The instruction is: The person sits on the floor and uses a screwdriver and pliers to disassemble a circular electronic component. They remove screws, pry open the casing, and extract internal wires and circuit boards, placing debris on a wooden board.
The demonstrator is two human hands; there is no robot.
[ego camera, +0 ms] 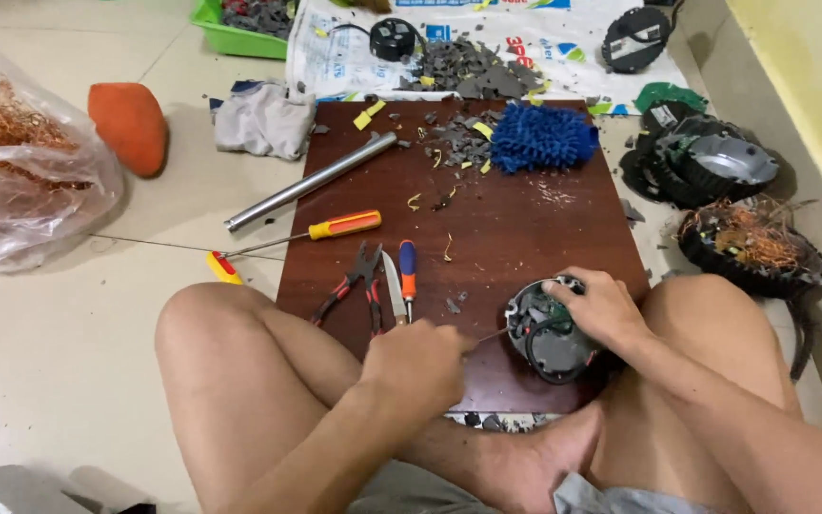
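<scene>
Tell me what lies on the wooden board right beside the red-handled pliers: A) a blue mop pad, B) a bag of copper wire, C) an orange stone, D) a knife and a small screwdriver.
D: a knife and a small screwdriver with a blue and orange handle lie side by side just right of the pliers on the board.

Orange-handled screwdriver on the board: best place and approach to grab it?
Take the orange-handled screwdriver by its thick yellow-orange handle, coming from above. It lies flat, handle on the wooden board, thin shaft pointing left over the floor; the pliers lie clear below it.
</scene>
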